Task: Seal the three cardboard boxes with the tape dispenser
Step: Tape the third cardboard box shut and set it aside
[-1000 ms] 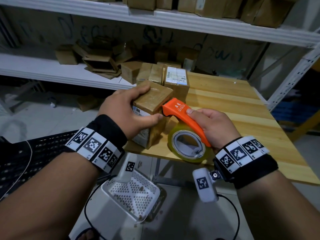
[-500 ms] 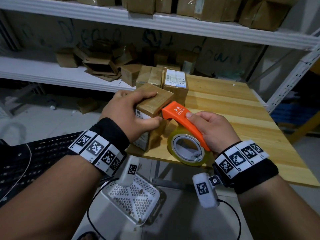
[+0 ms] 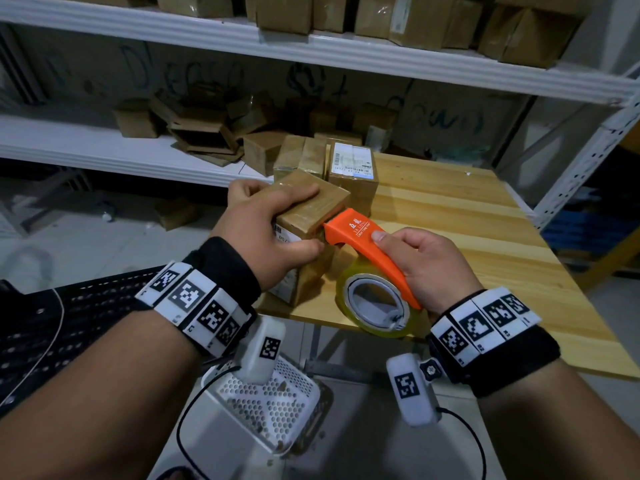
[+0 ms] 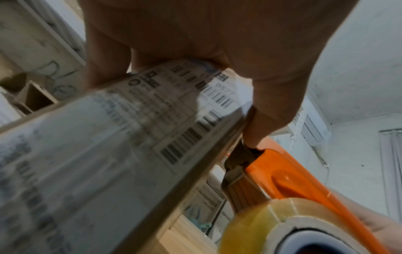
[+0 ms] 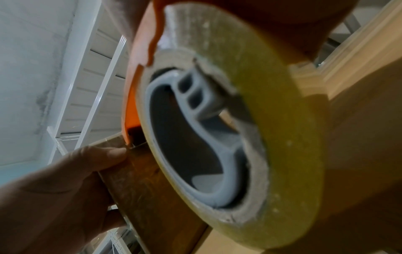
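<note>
Where shelves (image 3: 311,50) loom; wooden table (image 3: 485,237) below

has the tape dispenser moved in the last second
No, not noticeably. Against the labelled box behind, the dispenser keeps its place, nose at the held box's edge.

Tilted cardboard box (image 3: 313,206) on table edge, orange tape dispenser (image 3: 363,240) touching it

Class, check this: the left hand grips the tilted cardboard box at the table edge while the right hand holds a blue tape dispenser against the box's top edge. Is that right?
One detail is wrong: the tape dispenser is orange, not blue, as the head view shows. The rest stands: the left hand grips the tilted cardboard box at the table edge, and the right hand holds the dispenser against its top edge.
</note>
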`<state>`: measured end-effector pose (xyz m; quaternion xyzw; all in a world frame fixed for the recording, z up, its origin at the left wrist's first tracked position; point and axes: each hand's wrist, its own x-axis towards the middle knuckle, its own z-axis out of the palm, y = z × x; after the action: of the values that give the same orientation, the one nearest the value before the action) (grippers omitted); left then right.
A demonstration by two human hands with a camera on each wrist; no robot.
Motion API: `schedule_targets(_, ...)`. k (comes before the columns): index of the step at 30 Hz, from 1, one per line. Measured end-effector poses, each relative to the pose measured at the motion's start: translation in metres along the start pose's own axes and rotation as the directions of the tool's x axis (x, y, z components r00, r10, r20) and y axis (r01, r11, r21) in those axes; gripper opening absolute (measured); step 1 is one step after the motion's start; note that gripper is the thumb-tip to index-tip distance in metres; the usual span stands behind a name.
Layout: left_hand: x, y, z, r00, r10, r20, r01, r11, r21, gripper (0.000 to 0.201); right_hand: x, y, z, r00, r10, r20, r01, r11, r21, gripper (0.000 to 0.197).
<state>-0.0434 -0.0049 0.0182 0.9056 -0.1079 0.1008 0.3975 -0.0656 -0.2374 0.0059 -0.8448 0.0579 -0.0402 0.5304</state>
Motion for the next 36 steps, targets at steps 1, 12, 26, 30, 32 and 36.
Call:
schedule_targets(1,-0.001,0.000,0.000,1.000,0.006,0.003,-0.006,1.000,-0.011,0.075,0.000,0.000,0.000,1.000,0.000,0.000,0.000,1.000,-0.001,0.037)
schedule_targets(12,0.005,-0.013,0.001,0.994,-0.001,-0.106,0.002,1.000,0.010,0.074,-0.001,-0.003,-0.002,1.000,-0.003,0.003,0.002,0.997,0.073,0.037)
schedule_targets(26,0.013,-0.032,-0.004,0.969,-0.150,-0.197,0.033,0.868,-0.495,0.059,-0.003,-0.008,-0.008,1.000,-0.006,0.027,0.004,0.998,0.059,0.032)
schedule_targets(30,0.014,-0.033,0.000,0.955,-0.183,-0.233,0.019,0.822,-0.569,0.057,-0.003,-0.011,-0.007,0.999,-0.013,0.034,0.011,0.998,0.056,0.031)
schedule_targets(32,0.014,-0.034,-0.001,0.951,-0.208,-0.230,0.035,0.808,-0.588,0.056,-0.003,-0.012,-0.008,1.000,-0.009,0.026,0.007,0.999,0.044,0.032)
schedule_targets(36,0.015,-0.041,-0.007,0.914,-0.372,-0.164,0.161,0.700,-0.696,0.042,-0.003,-0.010,-0.010,1.000,0.004,0.026,-0.003,0.999,-0.048,0.033)
